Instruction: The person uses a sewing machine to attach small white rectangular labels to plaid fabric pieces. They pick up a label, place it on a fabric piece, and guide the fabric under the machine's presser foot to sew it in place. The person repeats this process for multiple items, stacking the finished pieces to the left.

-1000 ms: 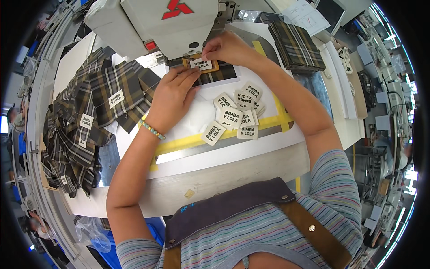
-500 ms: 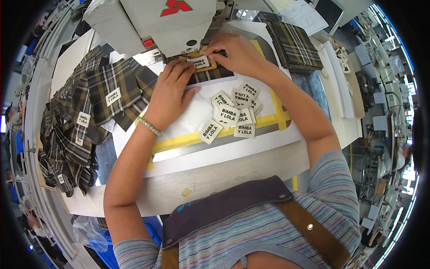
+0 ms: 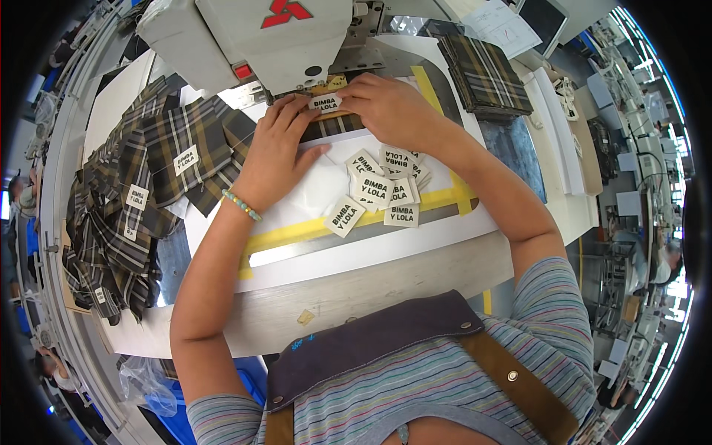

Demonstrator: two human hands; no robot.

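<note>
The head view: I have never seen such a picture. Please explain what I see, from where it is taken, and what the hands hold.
The camera sits on the person's head and looks down, so the edges bend. Both forearms belong to that person. A pale sewing machine stands at the top. Under it, the left hand presses flat on a plaid fabric piece, and the right hand pinches a small white label on that piece. More loose white labels lie on the white table. Finished plaid pieces are piled at the left, and a neat plaid stack lies at the upper right.
</note>
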